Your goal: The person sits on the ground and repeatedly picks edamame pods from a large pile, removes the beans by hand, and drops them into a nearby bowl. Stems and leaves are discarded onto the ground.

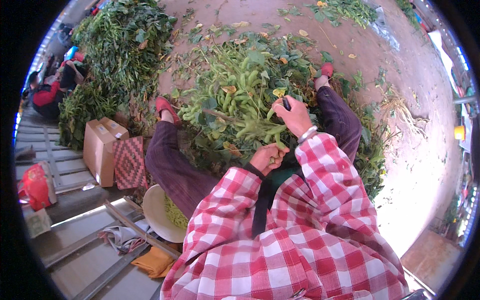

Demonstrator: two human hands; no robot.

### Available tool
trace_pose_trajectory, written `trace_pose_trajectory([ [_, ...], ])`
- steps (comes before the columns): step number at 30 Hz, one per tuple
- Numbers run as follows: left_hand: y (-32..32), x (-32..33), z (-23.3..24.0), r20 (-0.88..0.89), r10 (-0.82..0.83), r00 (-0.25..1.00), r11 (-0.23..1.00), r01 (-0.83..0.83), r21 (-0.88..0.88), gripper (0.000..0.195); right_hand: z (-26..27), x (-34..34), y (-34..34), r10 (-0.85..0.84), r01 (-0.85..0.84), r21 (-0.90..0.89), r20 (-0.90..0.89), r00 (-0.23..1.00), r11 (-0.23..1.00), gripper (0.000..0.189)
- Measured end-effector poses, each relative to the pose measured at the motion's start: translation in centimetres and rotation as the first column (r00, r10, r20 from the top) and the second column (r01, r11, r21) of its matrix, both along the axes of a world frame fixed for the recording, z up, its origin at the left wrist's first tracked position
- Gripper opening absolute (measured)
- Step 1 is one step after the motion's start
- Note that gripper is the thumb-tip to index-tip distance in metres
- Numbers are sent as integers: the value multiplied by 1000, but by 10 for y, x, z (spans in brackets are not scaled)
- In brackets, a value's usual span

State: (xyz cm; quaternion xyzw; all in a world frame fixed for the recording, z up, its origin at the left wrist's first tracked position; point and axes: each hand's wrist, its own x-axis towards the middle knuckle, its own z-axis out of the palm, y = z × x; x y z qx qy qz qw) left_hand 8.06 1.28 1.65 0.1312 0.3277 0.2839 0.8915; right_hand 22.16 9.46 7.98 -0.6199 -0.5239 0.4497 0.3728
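Between my legs lies a heap of uprooted soybean plants, thick with green pods and leaves. My left hand is curled around green pods, close to the near side of the heap. Just above and to the right, my right hand is closed with a small black object showing at the thumb and index finger. Its exact kind is unclear. A pod sits at the right fingertips. A metal bracelet circles the right wrist.
At my left stands a pale tub with shelled green beans. Beyond it are a cardboard box, a woven red-and-black mat and a larger plant pile. A person sits at far left. Orange cloth lies near the tub.
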Motion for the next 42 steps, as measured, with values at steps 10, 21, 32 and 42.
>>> trace_pose_trajectory([
  [10, 18, -16, 25, 34, 169, 985, 981, -171, 85, 30, 18, 7, -70, 62, -77, 107, 132, 989, 991, 27],
  [21, 15, -11, 26, -72, 191, 979, 977, -183, 107, 26, 8, -1, -104, 149, -154, -114, -52, 988, 982, 24],
  [32, 19, -13, 26, -258, 123, 958, 987, -90, 135, 19, -6, 3, -112, 186, -187, -111, -16, 982, 976, 24],
  [42, 19, -21, 13, 45, 54, 998, 998, -56, 32, 21, -6, 13, -106, -66, -359, -496, -652, 755, 790, 22],
])
